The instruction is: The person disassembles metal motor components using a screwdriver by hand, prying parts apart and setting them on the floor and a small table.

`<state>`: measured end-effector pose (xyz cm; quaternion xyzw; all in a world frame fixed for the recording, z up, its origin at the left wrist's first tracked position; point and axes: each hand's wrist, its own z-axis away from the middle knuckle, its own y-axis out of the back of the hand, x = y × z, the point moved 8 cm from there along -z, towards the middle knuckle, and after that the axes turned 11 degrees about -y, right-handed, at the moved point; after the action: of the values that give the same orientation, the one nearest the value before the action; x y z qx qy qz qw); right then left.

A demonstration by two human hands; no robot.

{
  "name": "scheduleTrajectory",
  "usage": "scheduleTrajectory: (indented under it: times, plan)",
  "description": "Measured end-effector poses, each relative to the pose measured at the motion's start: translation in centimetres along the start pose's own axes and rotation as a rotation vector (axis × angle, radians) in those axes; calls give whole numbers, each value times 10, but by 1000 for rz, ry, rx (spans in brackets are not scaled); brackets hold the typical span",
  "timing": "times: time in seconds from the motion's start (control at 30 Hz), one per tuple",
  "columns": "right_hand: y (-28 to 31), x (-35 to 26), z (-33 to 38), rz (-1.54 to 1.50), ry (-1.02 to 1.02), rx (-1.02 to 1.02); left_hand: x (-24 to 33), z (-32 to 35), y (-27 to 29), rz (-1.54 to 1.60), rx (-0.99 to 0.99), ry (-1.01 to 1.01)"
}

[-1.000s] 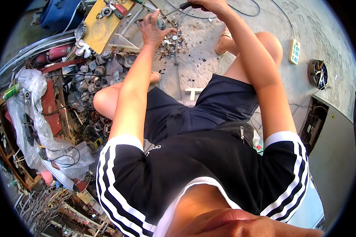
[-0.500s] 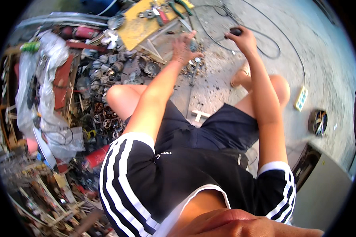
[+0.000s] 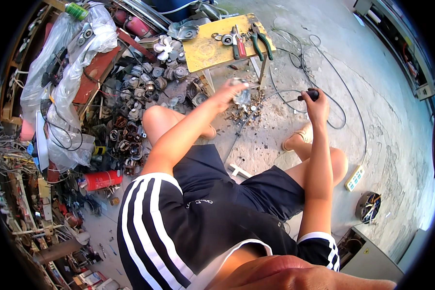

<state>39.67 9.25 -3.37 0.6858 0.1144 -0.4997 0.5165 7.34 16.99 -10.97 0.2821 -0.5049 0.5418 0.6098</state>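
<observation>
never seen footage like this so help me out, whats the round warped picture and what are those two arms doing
The camera sits on a person's head and looks down, so the wide lens bends everything. The arms are that person's own. The left hand grips a small metal part over a pile of scraps on the concrete floor. The right hand holds a dark tool handle. A low yellow table carries pliers. Old motor parts lie heaped at the left.

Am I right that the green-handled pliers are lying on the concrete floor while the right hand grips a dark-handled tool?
Not quite: the head view shows the green-handled pliers lying on the yellow stool, not the floor. The right hand does grip a dark-handled tool.
</observation>
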Motion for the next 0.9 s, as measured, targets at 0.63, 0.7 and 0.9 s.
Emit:
scheduleTrajectory:
  times: [0.63, 0.7, 0.9]
  plan:
    - [-21, 3, -17, 50, -102, -5, 203, -128, 271, -364, 776, -381]
    - [-27, -1, -17, 44, -112, -28, 212, -158, 296, -696, 753, -382]
    - [-23, 2, -21, 60, -113, -22, 190, -197, 293, -1098, 619, -216]
